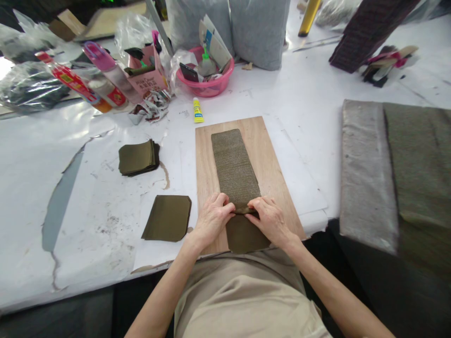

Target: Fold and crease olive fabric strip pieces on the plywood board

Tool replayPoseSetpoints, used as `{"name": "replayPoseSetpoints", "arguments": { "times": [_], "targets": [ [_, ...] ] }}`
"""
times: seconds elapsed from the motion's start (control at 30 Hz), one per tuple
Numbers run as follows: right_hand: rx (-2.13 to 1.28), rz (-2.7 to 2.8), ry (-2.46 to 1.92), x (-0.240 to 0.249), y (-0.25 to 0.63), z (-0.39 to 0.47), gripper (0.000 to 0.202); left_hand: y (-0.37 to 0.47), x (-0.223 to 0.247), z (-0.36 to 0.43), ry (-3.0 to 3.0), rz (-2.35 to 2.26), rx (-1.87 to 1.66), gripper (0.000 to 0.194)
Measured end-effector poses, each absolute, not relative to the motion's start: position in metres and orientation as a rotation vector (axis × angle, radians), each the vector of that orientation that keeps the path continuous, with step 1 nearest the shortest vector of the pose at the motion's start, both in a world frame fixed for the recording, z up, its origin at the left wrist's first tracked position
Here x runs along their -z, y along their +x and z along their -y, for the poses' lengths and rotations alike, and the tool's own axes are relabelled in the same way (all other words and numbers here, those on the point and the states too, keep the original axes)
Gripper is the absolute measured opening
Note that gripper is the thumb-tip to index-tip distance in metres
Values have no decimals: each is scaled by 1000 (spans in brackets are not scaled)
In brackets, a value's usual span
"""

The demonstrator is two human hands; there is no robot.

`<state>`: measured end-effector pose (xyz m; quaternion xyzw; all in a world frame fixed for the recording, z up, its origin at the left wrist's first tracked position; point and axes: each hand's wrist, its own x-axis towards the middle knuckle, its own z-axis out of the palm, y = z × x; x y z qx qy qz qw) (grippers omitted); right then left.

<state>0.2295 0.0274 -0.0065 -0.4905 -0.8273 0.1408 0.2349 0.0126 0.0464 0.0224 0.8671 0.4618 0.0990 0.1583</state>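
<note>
A long strip of olive-brown fabric [234, 164] lies on a wooden board [269, 155] in front of me. Its near end meets a smooth olive square [246, 234] at the board's front edge. My left hand [214, 213] pinches the left side of the fabric where it appears folded. On the right side of that fold, my right hand [269, 216] pinches the fabric between thumb and fingers. Left of the board lies an olive square piece with cut corners [167, 218]. Farther back is a stack of similar pieces [137, 158].
Behind the board lie a yellow glue tube [198, 111] and a pink basket [211, 88] of small items. Bottles [72, 80] and a pink box [146, 80] stand at back left. Folded dark cloth [419, 178] hangs over the right edge.
</note>
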Motion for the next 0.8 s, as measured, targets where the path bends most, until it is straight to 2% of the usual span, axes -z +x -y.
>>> {"name": "replayPoseSetpoints", "arguments": {
  "times": [0.1, 0.17, 0.23, 0.47, 0.63, 0.8],
  "targets": [
    [-414, 2225, -1383, 1, 242, -30, 39, 12, -21, -47, 2482, -1308, -278, 6],
    [-435, 2228, -1366, -3, 245, -33, 46, 11, -20, -47, 2495, -1304, -283, 7],
    [-434, 2275, -1311, -5, 240, -36, 44, 11, -18, -46, 2504, -1305, -295, 8],
    [-417, 2325, -1296, -3, 226, -42, 11, 10, -16, -45, 2483, -1307, -309, 7],
    [-352, 2212, -1502, -2, 270, -40, 22, 8, -13, -49, 2424, -1276, -355, 8],
    [-352, 2069, -1475, -6, 272, -38, 19, 6, -10, -50, 2417, -1259, -370, 7]
  ]
}}
